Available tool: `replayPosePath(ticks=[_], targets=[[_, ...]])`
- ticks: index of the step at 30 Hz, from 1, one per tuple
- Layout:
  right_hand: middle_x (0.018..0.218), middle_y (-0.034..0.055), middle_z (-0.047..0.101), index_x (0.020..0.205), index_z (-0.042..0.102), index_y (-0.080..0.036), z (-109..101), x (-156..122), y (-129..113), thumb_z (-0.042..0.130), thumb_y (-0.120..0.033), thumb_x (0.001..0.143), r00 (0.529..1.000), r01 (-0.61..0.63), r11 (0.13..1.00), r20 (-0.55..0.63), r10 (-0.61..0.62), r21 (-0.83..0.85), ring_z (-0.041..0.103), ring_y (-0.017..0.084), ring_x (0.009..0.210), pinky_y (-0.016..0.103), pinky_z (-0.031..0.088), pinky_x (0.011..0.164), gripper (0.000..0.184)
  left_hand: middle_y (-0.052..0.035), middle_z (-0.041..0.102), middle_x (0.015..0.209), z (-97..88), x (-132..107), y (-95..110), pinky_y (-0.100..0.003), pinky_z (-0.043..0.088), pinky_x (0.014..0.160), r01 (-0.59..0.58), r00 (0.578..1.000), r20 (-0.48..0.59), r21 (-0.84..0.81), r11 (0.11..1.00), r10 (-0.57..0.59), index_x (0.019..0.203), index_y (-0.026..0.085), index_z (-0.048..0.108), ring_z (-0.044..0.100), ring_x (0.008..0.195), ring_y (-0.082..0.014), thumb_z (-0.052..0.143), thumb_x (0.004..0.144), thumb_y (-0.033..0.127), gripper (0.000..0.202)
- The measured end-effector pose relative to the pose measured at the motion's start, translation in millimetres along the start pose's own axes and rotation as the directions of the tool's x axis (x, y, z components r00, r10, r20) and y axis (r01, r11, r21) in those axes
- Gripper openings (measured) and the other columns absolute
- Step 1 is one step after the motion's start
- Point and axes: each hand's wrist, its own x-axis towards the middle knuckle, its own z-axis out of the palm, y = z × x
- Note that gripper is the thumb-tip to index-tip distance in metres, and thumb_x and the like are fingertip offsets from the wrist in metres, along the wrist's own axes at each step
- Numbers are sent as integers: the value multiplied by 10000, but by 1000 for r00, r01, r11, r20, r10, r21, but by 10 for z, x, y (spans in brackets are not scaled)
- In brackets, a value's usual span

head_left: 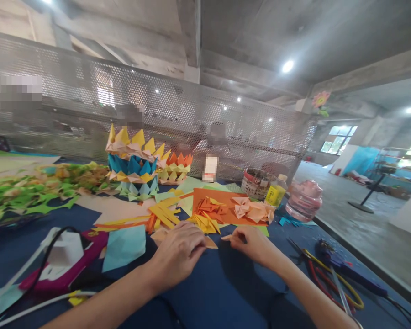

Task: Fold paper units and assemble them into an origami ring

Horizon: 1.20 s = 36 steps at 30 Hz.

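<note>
My left hand (181, 249) is closed over the dark blue tabletop, its thumb and fingers together on a folded peach paper piece (211, 243) whose tip sticks out to the right. A short way to the right, my right hand (250, 243) pinches another small peach paper piece (226, 238) between thumb and fingertips. Just beyond my hands lie yellow folded pieces (205, 224). Behind these, an orange sheet (198, 196) carries orange folded pieces (212, 209) and peach folded pieces (255, 210). More peach paper (158, 236) shows beside my left knuckles.
Stacked paper crowns (133, 164) stand at the back left, near a heap of green scraps (55, 187). A magenta power strip (55, 278) with cables lies left. On the right are scissors-like red-and-yellow-handled tools (329, 283), a blue glue gun (352, 274) and a pink jug (304, 201).
</note>
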Motion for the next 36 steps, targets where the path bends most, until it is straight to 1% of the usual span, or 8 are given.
replayPosePath(ticks=[2, 5, 8, 10, 18, 24, 30, 36], targets=[[701, 32, 653, 644, 594, -166, -20, 29, -15, 554, -241, 792, 1000, 14, 999, -12, -13, 42, 569, 167, 675, 249, 362, 599, 171, -15, 646, 779, -14, 5, -6, -323, 388, 757, 39, 999, 25, -1, 999, -39, 804, 175, 633, 572, 787, -180, 547, 865, 131, 114], [763, 33, 678, 733, 597, -170, -12, 45, -54, 503, -304, 858, 998, 59, 985, 3, -60, 162, 605, 165, 726, 241, 412, 636, 206, -5, 655, 783, -31, 20, -18, -317, 389, 767, 92, 994, 57, 12, 996, -92, 795, 187, 634, 579, 795, -178, 564, 855, 123, 112], [730, 19, 661, 730, 568, -166, 52, 10, -118, 485, -408, 890, 991, 98, 911, 41, -124, 401, 591, 140, 675, 218, 425, 606, 301, 4, 656, 759, -44, 39, -20, -305, 393, 760, 118, 990, 69, 24, 993, -120, 771, 199, 643, 583, 777, -170, 569, 850, 116, 136], [694, 9, 634, 721, 570, -160, 108, -32, -161, 498, -447, 886, 988, 107, 864, 42, -147, 491, 555, 124, 632, 210, 406, 575, 339, 9, 660, 753, -52, 46, -13, -295, 395, 755, 141, 987, 72, 18, 990, -142, 759, 204, 650, 585, 769, -165, 581, 844, 117, 139], [730, 19, 636, 746, 594, -159, 199, -134, -251, 455, -439, 914, 983, 150, 878, 25, -181, 454, 560, 134, 683, 224, 419, 631, 355, 27, 690, 793, -73, 41, 45, -282, 389, 799, 214, 971, 122, -55, 975, -206, 781, 213, 663, 603, 818, -159, 618, 833, 161, 86], [718, 18, 655, 806, 586, -163, 226, -158, -307, 477, -418, 903, 990, 97, 863, 44, -137, 496, 588, 137, 669, 228, 450, 634, 294, 32, 677, 753, -61, 42, 41, -282, 386, 749, 174, 981, 92, -39, 984, -169, 759, 213, 646, 593, 770, -159, 610, 836, 164, 98], [693, -1, 636, 771, 602, -167, 237, -169, -313, 452, -345, 921, 986, 153, 917, 6, -167, 370, 560, 122, 646, 212, 414, 609, 277, 34, 673, 772, -44, 21, 29, -283, 380, 756, 125, 990, 73, -51, 991, -121, 774, 217, 627, 584, 772, -155, 573, 846, 133, 123], [717, -4, 662, 808, 603, -179, 250, -182, -331, 427, -283, 935, 981, 182, 920, -6, -192, 346, 588, 122, 662, 210, 412, 628, 240, 25, 661, 761, -42, 12, 46, -283, 377, 744, 141, 988, 69, -63, 988, -136, 753, 201, 614, 581, 768, -155, 565, 852, 139, 126]])
